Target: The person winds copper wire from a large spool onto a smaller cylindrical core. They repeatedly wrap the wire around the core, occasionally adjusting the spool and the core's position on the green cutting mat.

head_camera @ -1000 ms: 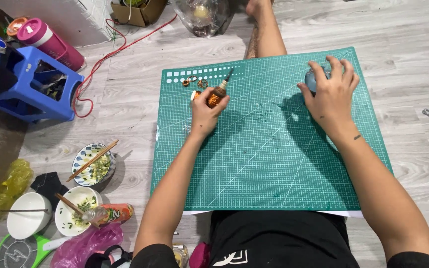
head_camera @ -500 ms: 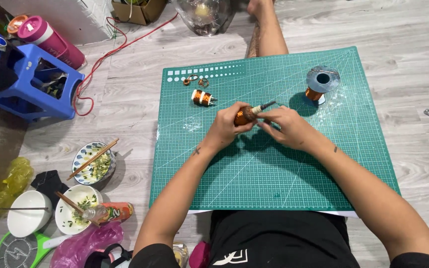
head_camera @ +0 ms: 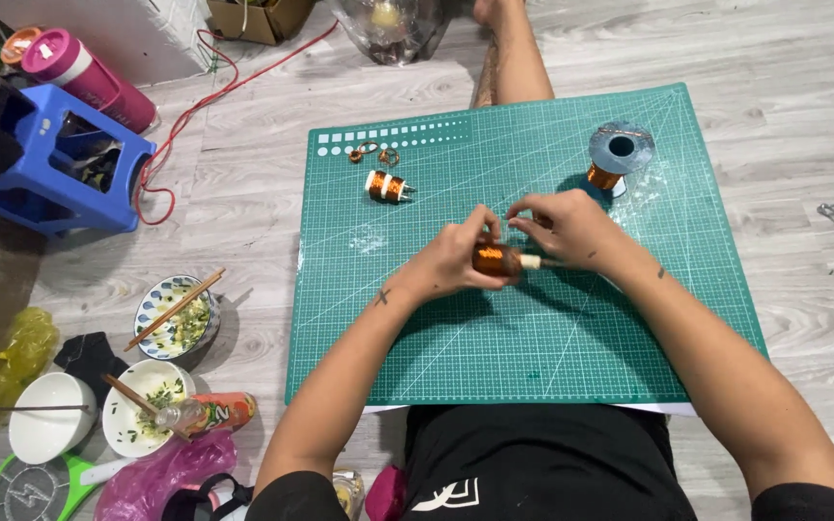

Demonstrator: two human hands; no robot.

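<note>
**Both hands on copper coil, mid-mat**

Head view: Gripped in the left hand (head_camera: 456, 260) is a small coil of copper wire (head_camera: 492, 259), fingers closed around its left end, grip clamped on it. Right hand (head_camera: 567, 227) meets it from the other side; fingertips pinch at the coil's right end where a pale core stub (head_camera: 531, 261) pokes out. Right grip is together on that end, exact contact point partly hidden by the fingers. Coil sits just above the green cutting mat (head_camera: 436, 338), near its middle; can't tell whether it touches the mat.

Further back on the mat: a second small copper coil (head_camera: 388, 186) lies on its side, well apart from the hands. Just behind it a few small copper rings (head_camera: 372, 151), too small to sort out. Back right of the mat stands a wire spool (head_camera: 618, 154) with grey flanges and copper winding, upright, near the right hand but not touching.

Mat lies on a grey wood-look floor (head_camera: 803, 116). A bare leg (head_camera: 509, 58) stretches out past the mat's far edge. Left of the mat: a blue plastic stool (head_camera: 50, 164), a pink bottle (head_camera: 89, 72), a red cable (head_camera: 185, 125), a patterned bowl with chopsticks (head_camera: 176, 318), two white bowls (head_camera: 98, 420), and a pink plastic bag (head_camera: 161, 473).
</note>
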